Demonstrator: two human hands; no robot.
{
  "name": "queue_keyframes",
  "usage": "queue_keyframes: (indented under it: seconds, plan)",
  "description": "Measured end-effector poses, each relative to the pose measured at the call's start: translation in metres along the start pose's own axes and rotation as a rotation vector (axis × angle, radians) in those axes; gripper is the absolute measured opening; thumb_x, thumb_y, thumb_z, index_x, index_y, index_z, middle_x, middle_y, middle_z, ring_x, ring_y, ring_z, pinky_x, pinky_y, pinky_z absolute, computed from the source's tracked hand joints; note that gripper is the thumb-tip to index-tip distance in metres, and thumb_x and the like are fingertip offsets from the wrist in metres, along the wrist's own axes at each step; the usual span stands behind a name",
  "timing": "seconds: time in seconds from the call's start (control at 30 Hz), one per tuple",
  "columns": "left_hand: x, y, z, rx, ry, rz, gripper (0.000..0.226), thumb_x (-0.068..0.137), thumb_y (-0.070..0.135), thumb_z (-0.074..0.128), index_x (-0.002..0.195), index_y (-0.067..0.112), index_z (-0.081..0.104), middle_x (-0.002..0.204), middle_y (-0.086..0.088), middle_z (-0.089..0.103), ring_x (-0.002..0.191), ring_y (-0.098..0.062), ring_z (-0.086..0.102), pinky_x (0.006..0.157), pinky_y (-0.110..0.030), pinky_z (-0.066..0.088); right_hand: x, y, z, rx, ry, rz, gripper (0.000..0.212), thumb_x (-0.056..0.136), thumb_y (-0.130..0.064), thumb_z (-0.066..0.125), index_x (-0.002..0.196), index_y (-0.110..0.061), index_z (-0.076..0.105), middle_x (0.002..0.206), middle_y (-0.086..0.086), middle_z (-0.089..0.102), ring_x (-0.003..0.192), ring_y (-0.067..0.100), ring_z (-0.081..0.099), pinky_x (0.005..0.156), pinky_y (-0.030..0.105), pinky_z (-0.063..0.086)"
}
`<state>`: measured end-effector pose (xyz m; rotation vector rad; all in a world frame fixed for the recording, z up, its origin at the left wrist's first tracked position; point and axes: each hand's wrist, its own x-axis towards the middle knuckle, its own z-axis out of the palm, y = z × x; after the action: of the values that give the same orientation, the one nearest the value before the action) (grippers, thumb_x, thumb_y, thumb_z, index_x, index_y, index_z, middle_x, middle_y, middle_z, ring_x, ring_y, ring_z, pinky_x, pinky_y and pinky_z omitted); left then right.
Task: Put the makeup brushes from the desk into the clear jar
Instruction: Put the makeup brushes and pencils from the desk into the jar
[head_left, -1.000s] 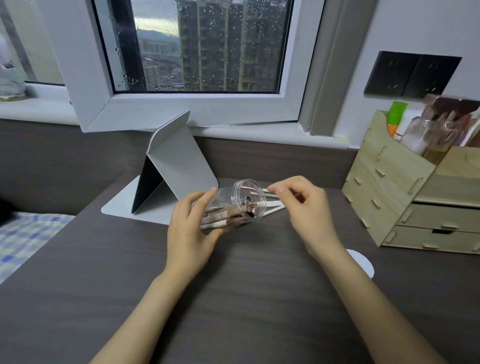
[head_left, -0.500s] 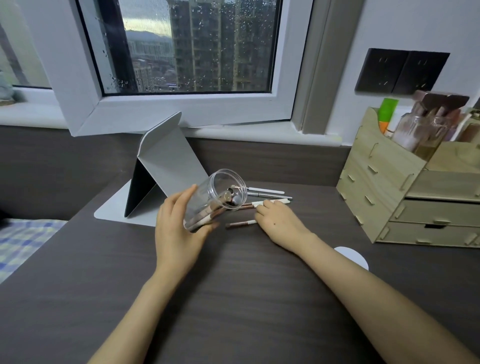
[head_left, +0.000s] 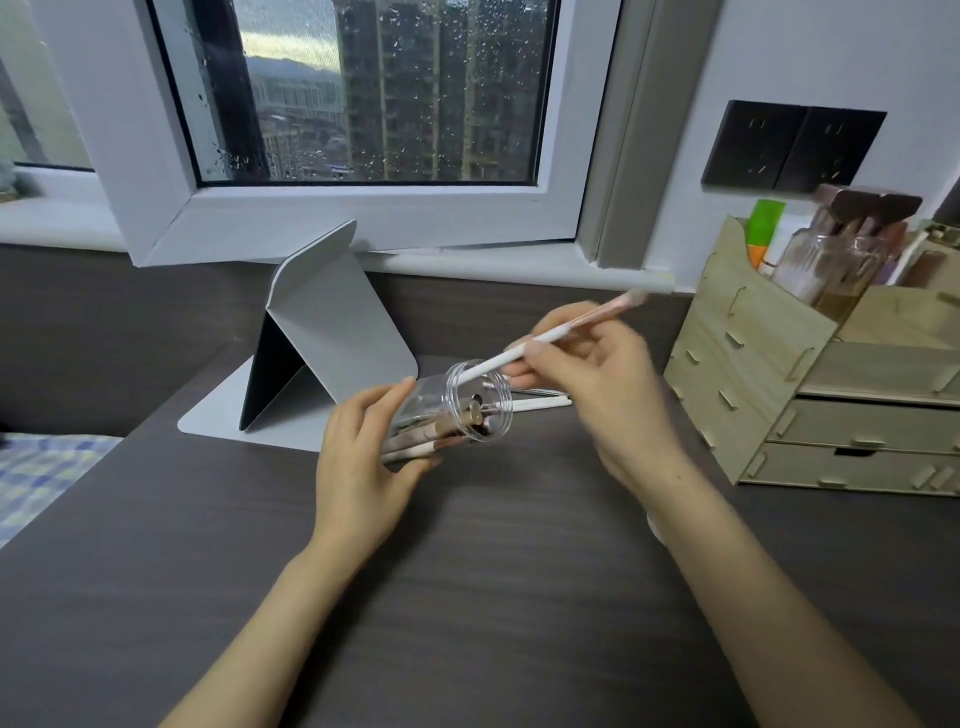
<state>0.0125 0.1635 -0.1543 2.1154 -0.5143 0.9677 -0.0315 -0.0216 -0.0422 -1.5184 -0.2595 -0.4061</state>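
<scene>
My left hand (head_left: 363, 462) grips the clear jar (head_left: 452, 410), tilted with its mouth toward the right; several brushes lie inside it. My right hand (head_left: 597, 384) pinches a white-handled makeup brush (head_left: 550, 338) with a pink ferrule. The handle tip of that brush rests at the jar's rim and its bristle end points up and right. A few more white and thin brushes (head_left: 540, 402) lie on the dark desk (head_left: 467, 597) just behind the jar, partly hidden by my right hand.
A folded grey tablet stand (head_left: 322, 338) sits behind the jar at the left. A wooden drawer organiser (head_left: 810, 395) holding bottles stands at the right. A white round object (head_left: 653, 525) peeks out beside my right forearm. A window sill runs along the back.
My right hand was flat on the desk over the brushes; it has lifted with a white brush and brought the handle end to the jar's mouth. The jar stays tilted in my left hand.
</scene>
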Motion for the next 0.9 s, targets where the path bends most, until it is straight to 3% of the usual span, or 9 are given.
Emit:
queue_keyframes:
  seconds: [0.17,0.3,0.43,0.5,0.57,0.63,0.7,0.77,0.9]
  plan:
    - [0.0,0.002,-0.001,-0.009,-0.003,0.011,0.075,0.059,0.015,0.084,0.124,0.021,0.048,0.111,-0.009,0.056,0.099,-0.017,0.047,0.088,-0.004,0.024,-0.005,0.01,0.015,-0.257,-0.14,0.123,0.008,0.088,-0.004,0.058,0.09,-0.002,0.065,0.076,0.01,0.068,0.07,0.021,0.068,0.066,0.031,0.061]
    - [0.001,0.002,-0.001,-0.006,-0.008,0.02,0.075,0.06,0.017,0.081,0.126,0.021,0.046,0.113,-0.01,0.056,0.102,-0.019,0.048,0.091,-0.01,0.027,-0.007,0.017,0.011,-0.516,-0.146,-0.009,0.013,0.073,-0.011,0.074,0.081,-0.017,0.066,0.07,-0.006,0.068,0.054,-0.002,0.056,0.054,0.008,0.041]
    - [0.0,-0.001,0.0,0.005,-0.007,-0.006,0.079,0.058,0.014,0.084,0.126,0.023,0.046,0.114,-0.009,0.055,0.103,-0.02,0.047,0.089,-0.017,0.03,-0.011,0.016,0.006,-0.48,-0.228,-0.046,0.009,0.084,-0.015,0.065,0.08,-0.011,0.074,0.073,-0.007,0.07,0.06,-0.002,0.058,0.057,0.009,0.041]
    - [0.0,-0.002,-0.001,0.008,-0.001,-0.01,0.078,0.057,0.012,0.085,0.126,0.02,0.048,0.113,-0.01,0.056,0.103,-0.019,0.047,0.089,-0.017,0.03,-0.003,0.024,-0.004,-0.292,-0.059,-0.031,0.024,0.091,-0.014,0.055,0.077,-0.006,0.073,0.075,0.002,0.071,0.06,0.0,0.059,0.06,0.012,0.043]
    - [0.001,-0.003,-0.002,0.006,0.006,-0.011,0.078,0.056,0.011,0.085,0.126,0.019,0.049,0.113,-0.01,0.056,0.102,-0.019,0.046,0.088,-0.016,0.029,0.014,0.046,-0.02,-0.295,0.171,0.0,0.028,0.093,-0.014,0.051,0.076,-0.006,0.071,0.074,0.005,0.07,0.065,-0.001,0.061,0.065,0.014,0.045]
    - [0.001,-0.003,-0.002,-0.001,0.011,-0.014,0.08,0.055,0.01,0.085,0.125,0.019,0.049,0.112,-0.01,0.056,0.101,-0.019,0.046,0.087,-0.014,0.029,0.034,0.08,-0.04,-0.67,0.216,0.053,0.023,0.092,-0.016,0.053,0.084,-0.008,0.073,0.086,0.007,0.074,0.085,0.016,0.067,0.076,0.027,0.048]
    - [0.002,-0.003,-0.001,0.001,0.01,-0.014,0.08,0.055,0.01,0.086,0.125,0.019,0.049,0.112,-0.01,0.056,0.101,-0.019,0.046,0.086,-0.013,0.028,0.046,0.114,-0.053,-1.049,0.097,0.118,0.022,0.091,-0.015,0.051,0.1,-0.011,0.071,0.105,0.007,0.073,0.101,0.029,0.061,0.086,0.032,0.044]
    - [0.002,-0.003,-0.001,0.013,0.002,-0.012,0.079,0.055,0.01,0.086,0.125,0.017,0.05,0.112,-0.011,0.056,0.1,-0.019,0.046,0.085,-0.015,0.029,0.051,0.138,-0.057,-1.25,-0.039,0.084,0.025,0.091,-0.014,0.049,0.108,-0.012,0.067,0.112,0.007,0.069,0.105,0.032,0.053,0.088,0.036,0.044]
    - [0.002,-0.005,-0.001,0.011,0.0,-0.017,0.079,0.055,0.011,0.086,0.125,0.016,0.05,0.112,-0.011,0.056,0.101,-0.019,0.046,0.087,-0.015,0.029,0.063,0.152,-0.054,-1.536,-0.261,-0.05,0.02,0.089,-0.016,0.051,0.101,-0.01,0.066,0.107,0.008,0.067,0.103,0.032,0.051,0.082,0.037,0.041]
